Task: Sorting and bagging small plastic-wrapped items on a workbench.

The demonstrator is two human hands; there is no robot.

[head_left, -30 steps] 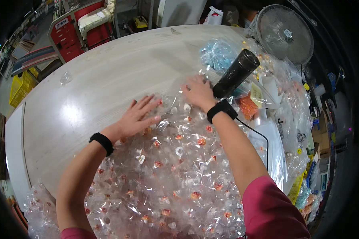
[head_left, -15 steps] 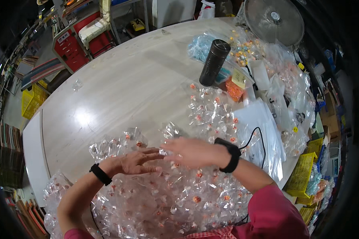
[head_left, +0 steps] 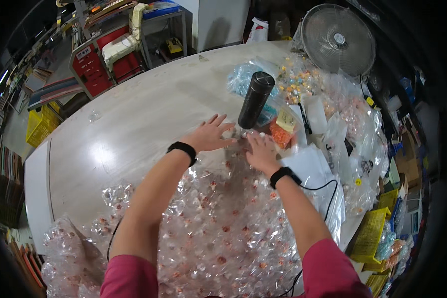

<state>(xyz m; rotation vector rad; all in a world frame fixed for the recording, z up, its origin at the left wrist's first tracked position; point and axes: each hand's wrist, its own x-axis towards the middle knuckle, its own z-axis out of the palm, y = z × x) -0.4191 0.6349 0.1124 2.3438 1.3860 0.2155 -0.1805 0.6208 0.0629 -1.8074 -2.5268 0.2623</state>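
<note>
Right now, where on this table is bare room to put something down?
Bare room lies on the table left of the left hand and beyond it, up to the black bottle. Crowded: the small clear packets under both arms, and the bags right of the right hand.

Clear packets [head_left: 223, 233] with red bits; black cylinder [head_left: 255, 100]; pink sleeves [head_left: 328, 270].

Head camera looks steeply down, close over the table [head_left: 134, 129].
</note>
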